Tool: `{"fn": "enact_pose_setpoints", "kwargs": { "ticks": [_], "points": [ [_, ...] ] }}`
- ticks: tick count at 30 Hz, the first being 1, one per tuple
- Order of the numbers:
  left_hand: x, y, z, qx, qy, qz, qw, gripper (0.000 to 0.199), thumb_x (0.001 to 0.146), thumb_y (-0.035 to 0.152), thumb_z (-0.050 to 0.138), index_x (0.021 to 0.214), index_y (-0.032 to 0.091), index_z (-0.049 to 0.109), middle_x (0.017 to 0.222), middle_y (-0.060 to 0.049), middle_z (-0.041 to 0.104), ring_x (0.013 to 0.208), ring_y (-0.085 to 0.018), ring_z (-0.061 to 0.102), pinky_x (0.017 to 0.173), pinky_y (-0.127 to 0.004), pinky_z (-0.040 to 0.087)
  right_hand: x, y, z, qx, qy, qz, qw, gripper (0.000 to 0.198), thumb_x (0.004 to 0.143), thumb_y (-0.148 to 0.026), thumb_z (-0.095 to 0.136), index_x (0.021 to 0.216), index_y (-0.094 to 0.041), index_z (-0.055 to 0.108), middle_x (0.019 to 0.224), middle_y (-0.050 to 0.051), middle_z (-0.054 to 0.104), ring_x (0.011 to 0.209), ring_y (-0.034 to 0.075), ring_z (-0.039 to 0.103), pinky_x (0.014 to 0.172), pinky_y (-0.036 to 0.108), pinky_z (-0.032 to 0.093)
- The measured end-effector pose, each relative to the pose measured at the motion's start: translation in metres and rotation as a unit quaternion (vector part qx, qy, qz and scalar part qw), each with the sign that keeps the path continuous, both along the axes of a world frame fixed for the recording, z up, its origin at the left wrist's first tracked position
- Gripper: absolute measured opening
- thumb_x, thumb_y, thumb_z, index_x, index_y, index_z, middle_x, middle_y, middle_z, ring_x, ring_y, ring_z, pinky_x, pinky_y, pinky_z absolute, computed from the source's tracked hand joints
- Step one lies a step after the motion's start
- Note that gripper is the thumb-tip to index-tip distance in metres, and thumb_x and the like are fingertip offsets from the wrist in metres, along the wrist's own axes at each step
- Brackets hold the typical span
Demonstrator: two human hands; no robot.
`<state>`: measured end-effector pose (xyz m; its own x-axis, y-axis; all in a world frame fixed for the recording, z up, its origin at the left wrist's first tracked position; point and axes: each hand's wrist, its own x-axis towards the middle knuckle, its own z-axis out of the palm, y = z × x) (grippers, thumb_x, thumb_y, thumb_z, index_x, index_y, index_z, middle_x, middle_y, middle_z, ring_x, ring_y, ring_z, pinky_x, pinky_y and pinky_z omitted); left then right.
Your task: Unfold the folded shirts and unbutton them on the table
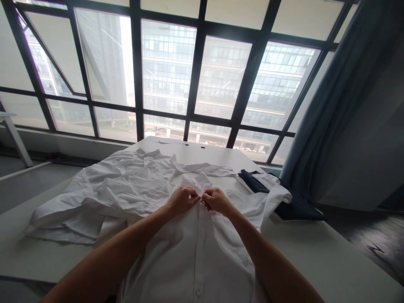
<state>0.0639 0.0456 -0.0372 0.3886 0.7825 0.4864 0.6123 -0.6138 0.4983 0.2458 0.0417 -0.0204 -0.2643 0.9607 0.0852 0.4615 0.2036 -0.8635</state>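
Observation:
A white button-up shirt point(176, 248) lies front up in front of me, its collar point(202, 179) pointing away and its row of buttons running down the middle. Both hands meet at the top of that button strip, just below the collar. My left hand point(183, 199) pinches the cloth edge between thumb and fingers. From the other side, my right hand point(217, 199) pinches the strip as well, its fingers curled. The fingertips hide whatever button is between them. One sleeve point(274, 195) stretches out to the right.
More crumpled white shirts point(123, 181) are heaped on the left of the white table point(315, 248). Folded dark blue cloth point(296, 206) lies at the right edge under the sleeve. Beyond stand large windows point(167, 67) and a blue-grey curtain point(334, 105).

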Motion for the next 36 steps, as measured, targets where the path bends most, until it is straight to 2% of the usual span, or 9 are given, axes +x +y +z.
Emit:
{"fn": "enact_pose_setpoints", "kwargs": {
  "ticks": [5, 12, 17, 19, 21, 24, 28, 33, 36],
  "points": [
    [0.002, 0.002, -0.005, 0.016, -0.026, -0.001, 1.000, 0.016, 0.086, 0.025, 0.062, 0.082, 0.018, 0.076, 0.080, -0.003, 0.072, 0.069, -0.015, 0.060, 0.068, -0.023, 0.043, 0.002, 0.003, -0.001, 0.006, 0.007, -0.002, 1.000, 0.015, 0.075, -0.019, 0.052, 0.061, -0.017, 0.057, 0.048, -0.004, 0.055, 0.041, 0.008, 0.049, 0.041, 0.017, 0.036],
    [-0.004, 0.010, -0.001, 0.024, -0.128, 0.021, 0.991, 0.013, 0.083, 0.019, 0.058, 0.080, 0.016, 0.071, 0.077, -0.001, 0.069, 0.066, -0.014, 0.057, 0.066, -0.023, 0.043, 0.002, 0.011, -0.015, -0.100, -0.063, 0.031, 0.993, 0.016, 0.079, -0.019, 0.050, 0.063, -0.018, 0.054, 0.047, -0.005, 0.051, 0.042, 0.009, 0.047, 0.041, 0.018, 0.034],
    [-0.019, 0.020, 0.000, 0.008, -0.084, 0.071, 0.994, 0.017, 0.084, 0.024, 0.059, 0.075, 0.016, 0.070, 0.072, -0.001, 0.068, 0.063, -0.014, 0.057, 0.063, -0.024, 0.041, 0.006, 0.005, 0.001, 0.113, -0.183, -0.092, 0.972, 0.026, 0.084, -0.025, 0.051, 0.059, -0.017, 0.052, 0.052, -0.001, 0.054, 0.050, 0.010, 0.049, 0.051, 0.020, 0.033],
    [-0.022, 0.022, -0.001, 0.009, -0.066, 0.087, 0.994, 0.018, 0.085, 0.026, 0.059, 0.075, 0.016, 0.071, 0.071, -0.002, 0.069, 0.062, -0.014, 0.057, 0.063, -0.025, 0.040, 0.003, -0.008, 0.013, 0.156, -0.226, -0.077, 0.958, 0.037, 0.087, -0.037, 0.053, 0.055, -0.017, 0.051, 0.050, -0.002, 0.050, 0.050, 0.010, 0.045, 0.050, 0.022, 0.030],
    [-0.022, 0.022, -0.003, 0.011, -0.056, 0.097, 0.994, 0.018, 0.085, 0.026, 0.059, 0.076, 0.016, 0.071, 0.072, -0.002, 0.070, 0.064, -0.015, 0.059, 0.064, -0.025, 0.040, -0.003, -0.025, 0.024, 0.123, -0.267, -0.010, 0.956, 0.045, 0.085, -0.046, 0.056, 0.051, -0.018, 0.050, 0.047, -0.002, 0.046, 0.047, 0.009, 0.041, 0.048, 0.023, 0.027],
    [-0.020, 0.020, -0.002, 0.013, -0.043, 0.104, 0.994, 0.018, 0.086, 0.026, 0.059, 0.078, 0.016, 0.071, 0.075, -0.003, 0.071, 0.068, -0.016, 0.061, 0.066, -0.026, 0.041, -0.014, -0.046, 0.032, 0.025, -0.327, 0.077, 0.942, 0.040, 0.079, -0.038, 0.060, 0.047, -0.017, 0.051, 0.041, -0.002, 0.046, 0.042, 0.009, 0.043, 0.045, 0.022, 0.029],
    [-0.018, 0.013, 0.006, 0.018, -0.022, 0.114, 0.993, 0.017, 0.088, 0.027, 0.058, 0.081, 0.017, 0.071, 0.079, -0.004, 0.071, 0.071, -0.017, 0.062, 0.067, -0.026, 0.042, -0.019, -0.052, 0.031, -0.075, -0.326, 0.082, 0.939, 0.031, 0.074, -0.022, 0.056, 0.043, -0.018, 0.051, 0.038, -0.001, 0.050, 0.037, 0.012, 0.051, 0.042, 0.021, 0.038],
    [-0.010, -0.015, 0.030, 0.110, 0.036, 0.088, 0.989, 0.021, 0.087, 0.037, 0.063, 0.082, 0.017, 0.070, 0.087, -0.007, 0.070, 0.079, -0.020, 0.062, 0.071, -0.027, 0.043, -0.010, -0.049, 0.040, -0.156, -0.254, 0.091, 0.950, 0.024, 0.070, -0.012, 0.055, 0.046, -0.017, 0.054, 0.042, -0.002, 0.055, 0.035, 0.010, 0.052, 0.037, 0.018, 0.041],
    [-0.004, -0.034, 0.042, 0.006, 0.085, -0.009, 0.996, 0.035, 0.086, 0.047, 0.064, 0.070, 0.017, 0.070, 0.068, -0.004, 0.067, 0.063, -0.015, 0.057, 0.060, -0.025, 0.039, -0.001, -0.050, 0.049, -0.190, -0.201, 0.115, 0.954, 0.022, 0.071, -0.011, 0.054, 0.050, -0.016, 0.057, 0.043, -0.002, 0.056, 0.035, 0.009, 0.052, 0.036, 0.016, 0.041]
  ]
}}
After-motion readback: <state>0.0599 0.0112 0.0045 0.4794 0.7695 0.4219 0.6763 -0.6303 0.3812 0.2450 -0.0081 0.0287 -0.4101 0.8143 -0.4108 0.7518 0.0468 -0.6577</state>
